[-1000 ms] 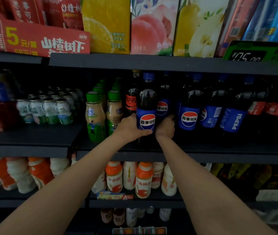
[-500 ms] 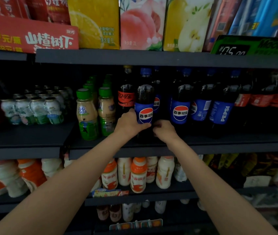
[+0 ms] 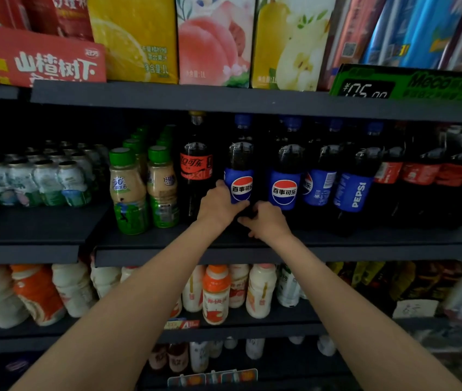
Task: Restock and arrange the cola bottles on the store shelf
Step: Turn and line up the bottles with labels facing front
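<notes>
A tall Pepsi cola bottle [image 3: 240, 170] with a blue label stands upright at the front of the middle shelf [image 3: 252, 251]. My left hand [image 3: 218, 206] grips its lower body from the left, thumb across the label's bottom. My right hand [image 3: 266, 221] holds the bottle's base from the right, fingers curled against it. To its right stand more Pepsi bottles [image 3: 285, 182], one turned sideways [image 3: 354, 190]. A red-labelled cola bottle [image 3: 196, 165] stands just left of it. Further red-labelled cola bottles [image 3: 421, 176] fill the right end.
Green-capped milk tea bottles [image 3: 128, 190] stand left of the colas, small white yoghurt bottles [image 3: 38, 179] further left. Juice cartons [image 3: 213, 38] sit on the shelf above. White and orange drink bottles [image 3: 215, 294] line the shelf below.
My right hand has dropped from the bottle's label height to its base. My left hand keeps its grip. The view has shifted slightly to the right and down.
</notes>
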Available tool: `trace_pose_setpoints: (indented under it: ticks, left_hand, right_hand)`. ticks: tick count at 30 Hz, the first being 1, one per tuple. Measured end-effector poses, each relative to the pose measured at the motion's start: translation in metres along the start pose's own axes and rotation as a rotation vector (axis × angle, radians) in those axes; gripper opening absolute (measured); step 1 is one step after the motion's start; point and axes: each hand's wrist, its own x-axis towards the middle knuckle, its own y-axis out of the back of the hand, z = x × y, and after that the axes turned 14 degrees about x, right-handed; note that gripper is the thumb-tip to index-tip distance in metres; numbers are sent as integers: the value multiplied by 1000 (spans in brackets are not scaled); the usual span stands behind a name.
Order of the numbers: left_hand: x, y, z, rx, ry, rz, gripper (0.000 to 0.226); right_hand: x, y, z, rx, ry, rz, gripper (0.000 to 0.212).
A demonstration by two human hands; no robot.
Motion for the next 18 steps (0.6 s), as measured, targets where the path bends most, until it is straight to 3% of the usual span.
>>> trace_pose_setpoints:
  ticks: [5,8,12,14,18]
  left_hand:
    - [-1,-2,1,-19,18,-11,58]
    - [-9,-5,1,16,33,-30,53]
    - [-32,-15,-6,77,-58,327,42]
    - [-37,-16,-2,41,-144,413,35]
    - [-33,-20,17,-7,-286,240,34]
  right_hand:
    - [-1,1,2,-98,66,14,33]
    - [-11,19,3,-110,150,162,27]
    - [-23,55,12,-103,195,472,27]
    - [-18,63,20,-13,143,413,37]
    - [-5,54,26,-6,72,231,64]
